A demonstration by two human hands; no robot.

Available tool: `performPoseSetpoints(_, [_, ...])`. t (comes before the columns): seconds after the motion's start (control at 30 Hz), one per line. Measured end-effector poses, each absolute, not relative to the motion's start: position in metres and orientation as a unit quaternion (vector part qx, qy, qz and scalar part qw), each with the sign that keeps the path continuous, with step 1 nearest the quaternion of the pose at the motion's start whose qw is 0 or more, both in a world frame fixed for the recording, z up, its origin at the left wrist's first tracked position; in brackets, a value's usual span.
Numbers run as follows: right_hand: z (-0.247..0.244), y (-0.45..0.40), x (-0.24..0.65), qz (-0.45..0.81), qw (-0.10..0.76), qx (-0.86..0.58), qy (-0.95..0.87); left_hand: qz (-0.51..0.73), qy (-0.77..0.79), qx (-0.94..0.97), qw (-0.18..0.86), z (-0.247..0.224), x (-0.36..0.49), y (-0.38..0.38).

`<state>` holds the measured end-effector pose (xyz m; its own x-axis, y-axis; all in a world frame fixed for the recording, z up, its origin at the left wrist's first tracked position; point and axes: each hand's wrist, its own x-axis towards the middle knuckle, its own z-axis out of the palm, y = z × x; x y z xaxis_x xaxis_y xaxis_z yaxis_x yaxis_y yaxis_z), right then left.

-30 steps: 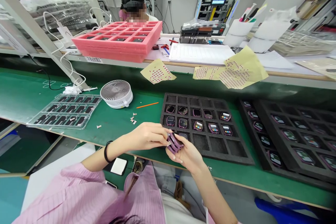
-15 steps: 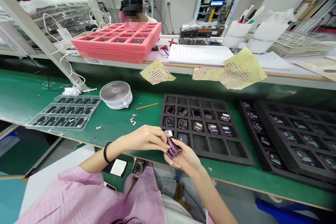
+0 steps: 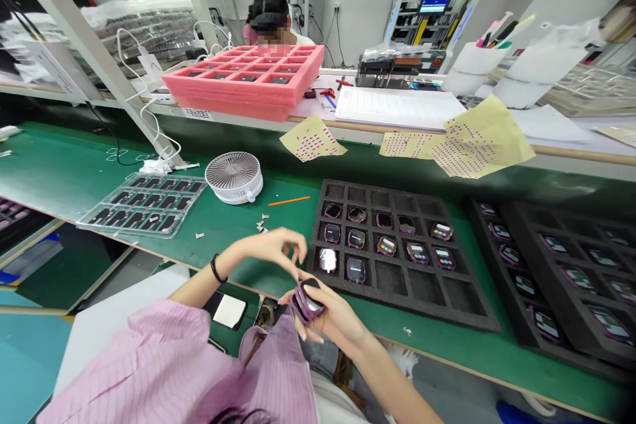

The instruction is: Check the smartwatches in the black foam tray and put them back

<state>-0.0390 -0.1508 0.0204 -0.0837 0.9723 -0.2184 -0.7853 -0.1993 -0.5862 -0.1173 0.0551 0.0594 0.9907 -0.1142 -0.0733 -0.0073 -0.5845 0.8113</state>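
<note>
My right hand [image 3: 330, 318] is shut on a purple smartwatch [image 3: 307, 301] at the front edge of the green bench, with its glossy face tilted up. My left hand [image 3: 273, 246] hangs just above and left of it, fingers spread, holding nothing and apparently not touching the watch. Beyond both hands lies a black foam tray [image 3: 464, 308] with rows of square pockets. Several watches sit in its upper pockets, and one nearest my hands [image 3: 328, 260] has a bright, reflective face. The tray's lower right pockets look unfilled.
A second dark foam tray [image 3: 556, 285] lies to the right. Left stand a white fan [image 3: 233, 177], a transparent blister tray [image 3: 144, 205] and small white bits [image 3: 261, 225]. Beyond are a pink foam tray [image 3: 243, 83], yellow sticker sheets [image 3: 481, 142] and a co-worker [image 3: 271, 30].
My left hand has let go of the watch and lifted away, fingers spreading. My right hand now holds it alone, turned so the face shows. The whole view has shifted slightly.
</note>
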Motion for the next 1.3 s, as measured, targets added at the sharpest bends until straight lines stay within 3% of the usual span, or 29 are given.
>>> performPoseSetpoints(0.1, [0.019, -0.151, -0.036, 0.724, 0.614, -0.278, -0.147, 0.102, 0.226, 0.916, 0.315, 0.037, -0.130, 0.102])
performPoseSetpoints(0.17, [0.018, -0.152, -0.029, 0.704, 0.634, -0.289, -0.141, 0.109, 0.320, 0.919, 0.203, 0.022, -0.140, 0.126])
performPoseSetpoints(0.27, [0.018, -0.152, -0.019, 0.679, 0.652, -0.304, -0.145, 0.080, 0.348, 0.919, 0.165, 0.005, -0.151, 0.145])
performPoseSetpoints(0.47, [0.024, -0.152, -0.015, 0.644, 0.672, -0.334, -0.147, 0.087, 0.359, 0.895, 0.251, -0.002, -0.147, 0.153])
performPoseSetpoints(0.6, [0.028, -0.151, -0.011, 0.571, 0.724, -0.356, -0.152, 0.175, 0.361, 0.837, 0.373, 0.009, -0.136, 0.143])
performPoseSetpoints(0.73, [0.032, -0.147, -0.004, 0.479, 0.770, -0.387, -0.165, 0.254, 0.307, 0.773, 0.494, 0.032, -0.111, 0.092])
performPoseSetpoints(0.97, [0.032, -0.144, 0.002, 0.363, 0.798, -0.446, -0.179, 0.178, 0.143, 0.714, 0.662, 0.068, -0.073, -0.006])
performPoseSetpoints(1.1, [0.031, -0.146, 0.003, 0.323, 0.794, -0.483, -0.181, 0.144, 0.123, 0.698, 0.691, 0.069, -0.067, -0.017])
performPoseSetpoints(1.3, [0.030, -0.147, 0.004, 0.314, 0.780, -0.504, -0.196, 0.121, 0.127, 0.735, 0.655, 0.070, -0.066, -0.015])
